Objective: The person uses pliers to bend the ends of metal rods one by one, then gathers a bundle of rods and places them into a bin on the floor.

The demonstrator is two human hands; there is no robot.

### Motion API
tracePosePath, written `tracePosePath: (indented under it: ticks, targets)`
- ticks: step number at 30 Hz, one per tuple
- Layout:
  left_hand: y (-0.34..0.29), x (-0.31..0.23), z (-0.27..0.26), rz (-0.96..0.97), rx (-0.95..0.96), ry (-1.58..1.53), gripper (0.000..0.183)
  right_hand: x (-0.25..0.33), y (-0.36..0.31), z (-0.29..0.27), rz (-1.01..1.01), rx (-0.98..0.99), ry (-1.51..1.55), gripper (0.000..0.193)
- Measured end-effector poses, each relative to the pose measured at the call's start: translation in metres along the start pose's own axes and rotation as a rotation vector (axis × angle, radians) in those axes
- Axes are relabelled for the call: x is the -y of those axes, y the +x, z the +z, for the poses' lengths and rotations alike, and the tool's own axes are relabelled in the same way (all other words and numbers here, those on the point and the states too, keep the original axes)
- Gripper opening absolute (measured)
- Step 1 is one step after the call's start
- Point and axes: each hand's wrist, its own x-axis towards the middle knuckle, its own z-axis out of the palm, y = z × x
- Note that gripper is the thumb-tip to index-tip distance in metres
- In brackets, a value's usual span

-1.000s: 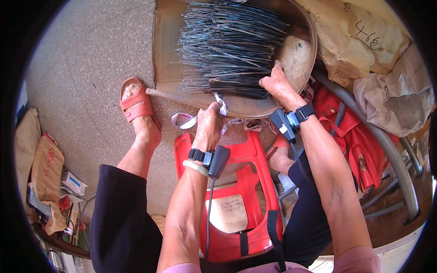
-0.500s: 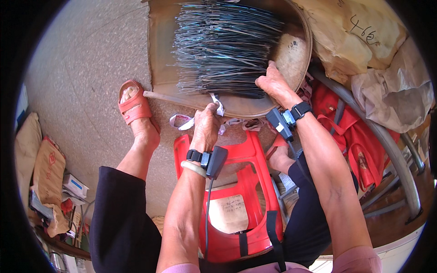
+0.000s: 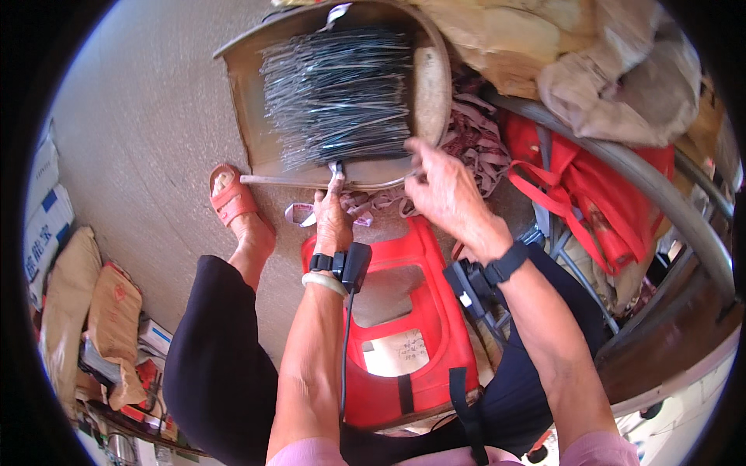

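Lifting right hand (image 3: 447, 190) off wire bundle (image 3: 342, 93) in tray (image 3: 249, 116), fingers loosely curled on nothing visible; left hand (image 3: 332, 217) fingers pinched on one wire end at bundle's near edge.

Over a red plastic stool (image 3: 404, 311), the left hand (image 3: 332, 221) pinches a thin metal rod (image 3: 336, 172) at a tray's (image 3: 249, 116) rod pile (image 3: 342, 93), the right hand (image 3: 447, 190) just beside.

Floor: I see a speckled grey concrete floor (image 3: 148, 116), lit brightly and evenly.
Seat: a red plastic stool (image 3: 404, 326) stands below me.
Left edge: stacked sacks (image 3: 47, 225) and brown bags (image 3: 109, 326).
Right side: red cloth (image 3: 598, 179) behind a curved metal tube (image 3: 660, 202).
Top right: crumpled beige sacking (image 3: 590, 62).
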Motion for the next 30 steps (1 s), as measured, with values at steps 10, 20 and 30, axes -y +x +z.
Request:
tracePosePath:
  ticks: [10,20,30]
  targets:
    - [-0.023,0.012,0.0,-0.003,0.07,0.362,0.025,0.018,-0.188,-0.009,-0.104,-0.159,0.103,0.039]
    - [-0.149,-0.025,0.043,0.315,0.326,0.431,0.029,0.051,-0.409,-0.046,-0.186,-0.306,0.48,0.031]
    - [-0.504,0.075,0.198,0.976,0.995,0.982,0.027,0.016,-0.567,-0.062,-0.329,-0.854,0.634,0.029]
